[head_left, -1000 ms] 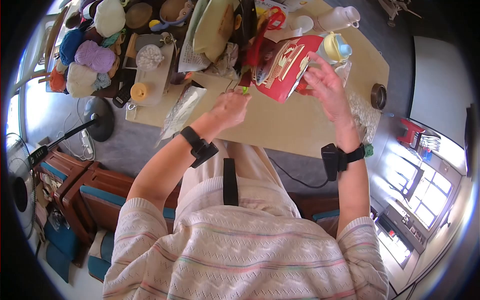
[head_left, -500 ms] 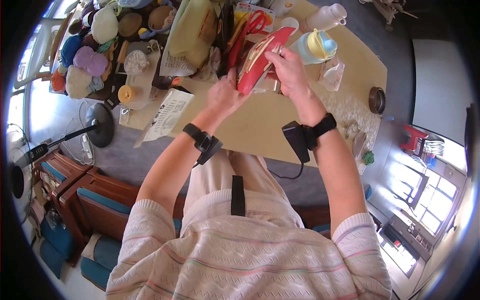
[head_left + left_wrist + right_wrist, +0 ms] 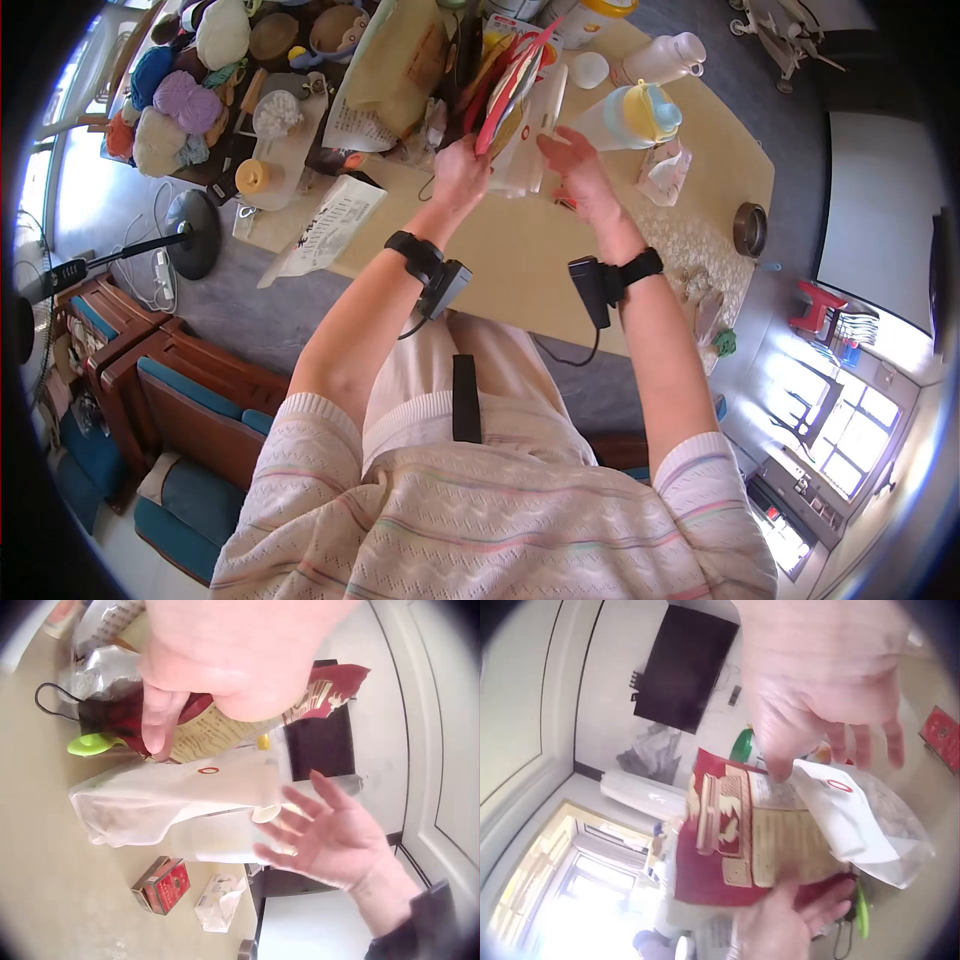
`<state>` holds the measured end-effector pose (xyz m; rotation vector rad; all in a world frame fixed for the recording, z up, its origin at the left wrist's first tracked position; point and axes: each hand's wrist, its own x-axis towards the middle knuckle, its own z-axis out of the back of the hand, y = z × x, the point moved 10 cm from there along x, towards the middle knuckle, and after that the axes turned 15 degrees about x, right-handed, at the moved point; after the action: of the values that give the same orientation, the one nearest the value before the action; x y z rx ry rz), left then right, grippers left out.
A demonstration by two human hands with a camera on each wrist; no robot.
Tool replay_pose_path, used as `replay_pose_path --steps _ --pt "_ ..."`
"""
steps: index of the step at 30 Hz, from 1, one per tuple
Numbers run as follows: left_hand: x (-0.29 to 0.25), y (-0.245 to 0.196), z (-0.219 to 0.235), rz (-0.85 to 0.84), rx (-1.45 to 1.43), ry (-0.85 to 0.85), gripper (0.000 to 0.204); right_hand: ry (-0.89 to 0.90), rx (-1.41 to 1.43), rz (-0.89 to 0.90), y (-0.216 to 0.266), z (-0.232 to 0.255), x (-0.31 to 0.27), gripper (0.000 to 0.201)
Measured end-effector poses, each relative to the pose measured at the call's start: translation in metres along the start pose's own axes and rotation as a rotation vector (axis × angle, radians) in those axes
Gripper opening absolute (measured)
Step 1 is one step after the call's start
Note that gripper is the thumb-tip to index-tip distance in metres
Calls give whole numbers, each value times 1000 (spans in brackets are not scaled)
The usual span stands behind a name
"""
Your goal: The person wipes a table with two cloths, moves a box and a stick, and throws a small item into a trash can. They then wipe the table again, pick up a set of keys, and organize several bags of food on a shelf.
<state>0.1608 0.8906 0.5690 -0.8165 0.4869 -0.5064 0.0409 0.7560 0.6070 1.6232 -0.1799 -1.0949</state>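
My left hand [image 3: 462, 172] grips the lower edge of a red printed packet [image 3: 507, 80] and holds it upright against the clutter at the back of the beige table [image 3: 520, 260]. In the left wrist view the thumb and fingers curl round the packet [image 3: 225, 727], beside a green clip [image 3: 94, 742]. A white plastic bag [image 3: 180, 802] lies just below it. My right hand [image 3: 572, 160] is spread open beside that bag [image 3: 530, 140] and holds nothing; in the right wrist view its fingertips [image 3: 780, 761] hang over the bag [image 3: 862, 817].
Balls of yarn [image 3: 180, 100] and assorted craft clutter fill the table's far left. A pale blue and yellow lidded cup [image 3: 635, 110] stands right of my hands. A small red box [image 3: 161, 883] lies on the table, a printed sheet [image 3: 330, 225] hangs off the left edge, and a dark round dish [image 3: 750, 230] sits far right.
The red packet has gone from both hands over the table to standing upright at the back pile. My right hand let go of it and opened; the left still holds it.
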Motion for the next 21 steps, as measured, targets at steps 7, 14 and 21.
replay_pose_path --steps 7,14,21 --pt "7 17 -30 -9 -12 -13 22 28 -142 149 -6 -23 14 54" --pt "1 25 -27 -76 -18 95 25 98 -98 65 6 -30 -6 61" --pt "-50 30 5 -33 177 273 44 117 -114 27 -13 5 -22 85"
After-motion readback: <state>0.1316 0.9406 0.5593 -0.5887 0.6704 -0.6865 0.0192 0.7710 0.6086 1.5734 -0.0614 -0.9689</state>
